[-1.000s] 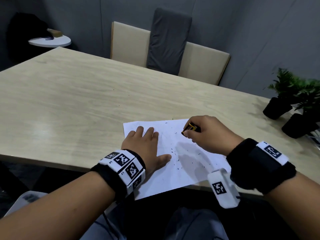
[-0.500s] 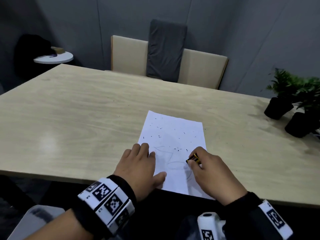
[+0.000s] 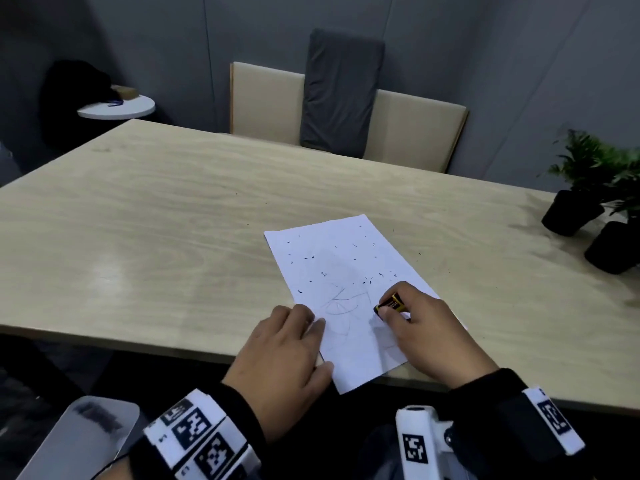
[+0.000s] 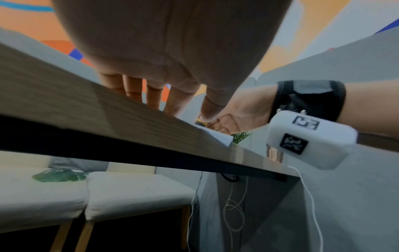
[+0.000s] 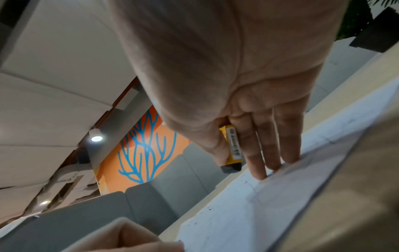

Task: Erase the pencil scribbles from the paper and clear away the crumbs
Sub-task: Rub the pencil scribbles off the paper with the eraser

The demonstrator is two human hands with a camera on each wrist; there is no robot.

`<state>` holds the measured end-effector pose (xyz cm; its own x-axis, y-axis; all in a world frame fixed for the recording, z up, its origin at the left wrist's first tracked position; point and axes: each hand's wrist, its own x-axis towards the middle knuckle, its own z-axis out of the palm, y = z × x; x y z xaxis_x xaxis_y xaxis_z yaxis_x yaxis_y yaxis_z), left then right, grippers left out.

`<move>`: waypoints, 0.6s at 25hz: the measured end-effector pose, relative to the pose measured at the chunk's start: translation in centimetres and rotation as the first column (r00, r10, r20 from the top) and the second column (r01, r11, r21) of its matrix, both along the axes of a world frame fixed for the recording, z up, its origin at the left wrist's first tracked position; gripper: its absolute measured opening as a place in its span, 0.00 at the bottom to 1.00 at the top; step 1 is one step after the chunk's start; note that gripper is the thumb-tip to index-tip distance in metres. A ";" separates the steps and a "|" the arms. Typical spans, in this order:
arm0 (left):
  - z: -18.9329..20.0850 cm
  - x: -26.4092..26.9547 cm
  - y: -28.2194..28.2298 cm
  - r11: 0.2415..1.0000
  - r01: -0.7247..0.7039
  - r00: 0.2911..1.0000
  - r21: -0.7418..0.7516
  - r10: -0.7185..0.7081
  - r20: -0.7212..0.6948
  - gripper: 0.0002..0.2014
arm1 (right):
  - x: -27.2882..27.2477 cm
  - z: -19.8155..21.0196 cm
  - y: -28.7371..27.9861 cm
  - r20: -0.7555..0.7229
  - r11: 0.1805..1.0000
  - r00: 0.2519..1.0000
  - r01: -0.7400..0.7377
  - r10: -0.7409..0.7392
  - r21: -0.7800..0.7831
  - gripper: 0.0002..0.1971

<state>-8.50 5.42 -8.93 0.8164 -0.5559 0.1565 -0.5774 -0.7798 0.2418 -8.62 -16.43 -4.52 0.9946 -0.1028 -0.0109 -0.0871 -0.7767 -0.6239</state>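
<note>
Wood-grain bench [image 3: 145, 237] fills most of the head view, with beige chairs [image 3: 412, 129] behind its far edge and two potted plants [image 3: 581, 188] at its right end. White paper [image 3: 346, 271] lies tilted near the front edge, one corner hanging just over it. Faint pencil scribbles [image 3: 341, 301] mark its middle between the two hands, and dark eraser crumbs [image 3: 311, 256] are scattered over its upper half. Left hand [image 3: 287, 351] lies flat on the sheet's left edge, its grip spread with fingers straight. Right hand [image 3: 429, 334] rests fingertips on the paper, its grip pinching a yellow-sleeved eraser [image 3: 389, 303] whose dark tip points at the sheet
</note>
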 end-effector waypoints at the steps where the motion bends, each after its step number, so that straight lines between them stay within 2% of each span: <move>1: 0.0 -0.3 -0.4 0.999 0.025 1.000 -0.024 -0.025 0.019 0.23 | 0.1 -0.2 0.0 0.002 1.000 1.000 0.005 -0.005 -0.010 0.04; 5: -0.3 -0.1 -0.4 0.996 0.087 0.995 -0.028 -0.086 0.058 0.26 | 0.9 0.0 -1.5 -0.019 0.999 1.000 0.001 0.000 0.039 0.03; 8: 0.0 1.6 -0.1 1.000 0.002 1.000 0.011 -0.001 -0.010 0.37 | 1.6 0.6 -2.1 -0.041 0.998 0.998 -0.044 0.046 0.053 0.05; 11: 0.3 4.3 0.0 0.991 -0.128 0.984 0.031 0.131 -0.121 0.50 | 2.5 1.6 -1.2 -0.040 0.993 0.993 -0.114 0.112 -0.032 0.04; 15: 0.1 5.9 -0.9 0.970 -0.135 0.973 0.202 0.168 -0.158 0.53 | 3.9 3.0 1.5 -0.033 0.960 0.973 -0.232 0.229 -0.159 0.03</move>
